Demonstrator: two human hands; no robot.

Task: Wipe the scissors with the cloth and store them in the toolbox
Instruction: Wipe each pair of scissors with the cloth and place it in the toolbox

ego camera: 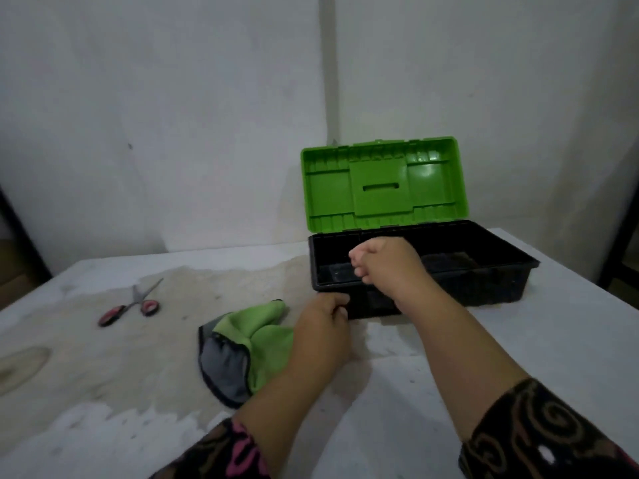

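The scissors (129, 303) lie flat on the bench (518, 340), far to the left of the toolbox (484, 281). They have pink and black handles, and the shiny blades point up and to the right, toward the wall. Nothing is touching them.

The cloth (242, 344) is closer to the toolbox, just to its left and a bit nearer to the person. It is green on one side and grey on the other, with a dark edge, and it lies in a bunch on the bench.

The left hand (323, 335) is at the front left corner of the toolbox. Its fingers (337, 302) are curled onto the black front edge of the box. The arm passes over part of the cloth.

The right hand (387, 267) is over the open toolbox, near its left end. Its fingers (359, 257) are curled in loosely, and I cannot tell if they hold anything.

The toolbox sits on the right part of the bench. Its bottom is black and its green lid (383, 184) stands open, leaning back toward the white wall (173, 98). The inside looks dark.
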